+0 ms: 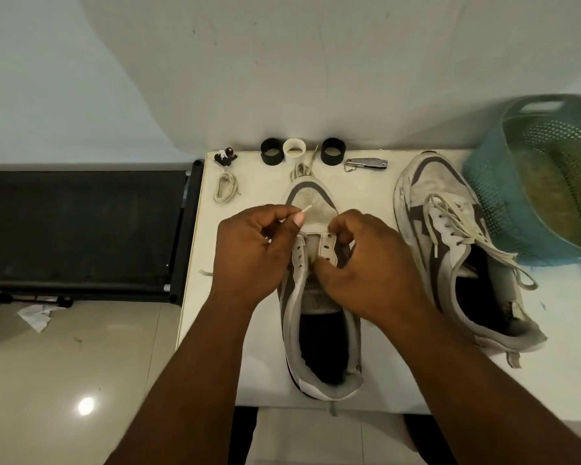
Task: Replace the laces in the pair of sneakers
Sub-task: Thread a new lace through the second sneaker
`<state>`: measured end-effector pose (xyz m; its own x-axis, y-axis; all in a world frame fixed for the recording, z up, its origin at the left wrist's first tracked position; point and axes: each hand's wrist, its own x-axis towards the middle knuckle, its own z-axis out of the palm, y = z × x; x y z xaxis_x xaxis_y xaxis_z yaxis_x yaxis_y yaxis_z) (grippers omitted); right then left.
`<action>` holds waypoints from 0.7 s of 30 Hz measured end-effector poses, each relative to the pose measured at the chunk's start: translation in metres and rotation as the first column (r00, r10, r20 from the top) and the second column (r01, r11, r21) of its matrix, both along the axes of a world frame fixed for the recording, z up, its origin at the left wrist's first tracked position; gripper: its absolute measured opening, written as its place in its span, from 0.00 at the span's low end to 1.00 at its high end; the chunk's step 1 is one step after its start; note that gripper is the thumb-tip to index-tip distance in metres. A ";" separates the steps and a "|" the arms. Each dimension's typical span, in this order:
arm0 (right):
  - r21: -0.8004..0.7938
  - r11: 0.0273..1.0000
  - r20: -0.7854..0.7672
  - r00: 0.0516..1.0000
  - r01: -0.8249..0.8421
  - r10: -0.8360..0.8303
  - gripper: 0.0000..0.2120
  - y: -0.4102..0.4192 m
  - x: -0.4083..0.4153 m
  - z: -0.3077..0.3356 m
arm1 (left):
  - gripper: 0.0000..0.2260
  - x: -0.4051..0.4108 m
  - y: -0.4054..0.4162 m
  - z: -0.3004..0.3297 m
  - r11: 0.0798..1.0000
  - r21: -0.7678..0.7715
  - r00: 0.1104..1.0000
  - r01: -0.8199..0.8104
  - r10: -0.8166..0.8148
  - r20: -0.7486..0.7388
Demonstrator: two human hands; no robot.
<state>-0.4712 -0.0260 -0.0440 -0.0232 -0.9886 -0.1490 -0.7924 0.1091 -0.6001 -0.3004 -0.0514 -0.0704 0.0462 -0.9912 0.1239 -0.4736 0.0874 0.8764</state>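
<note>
Threading looks like the step in hand: in the head view, left hand (255, 243) pinches a lace tip (307, 208) between thumb and forefinger, tip poking out toward 1 o'clock over the toe, likely lined up to feed into an eyelet. Right hand (359, 260) has fingers curled on the right eyelet flap of the center sneaker (319, 297), probably bracing it and spreading the throat so the holes stay reachable; whether it also holds lace, cannot tell. Center sneaker sits toe at 12, heel at 6, directly under and between both hands, eyelets mostly bare, so it is likely early in relacing. Second sneaker (450, 250) lies at 3 o'clock of the hands, apart from them, laced with loose laces trailing, not yet done by the look of it. Coiled lace (227, 187) at 11 o'clock on the white table (249, 364), another lace bundle (301, 169) just past the toe at 12, probably parked spare or removed ones. Back edge: two black rings (270, 152), white ring (294, 150), folding tool (366, 163). Teal basket (503, 203) at 2 o'clock, beside second sneaker's toe.
</note>
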 end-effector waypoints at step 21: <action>0.024 0.997 0.112 0.991 0.070 -0.073 0.07 -0.008 -0.013 -0.009 | 0.07 -0.013 0.004 -0.004 0.976 -0.048 0.938 0.213 -0.190 0.291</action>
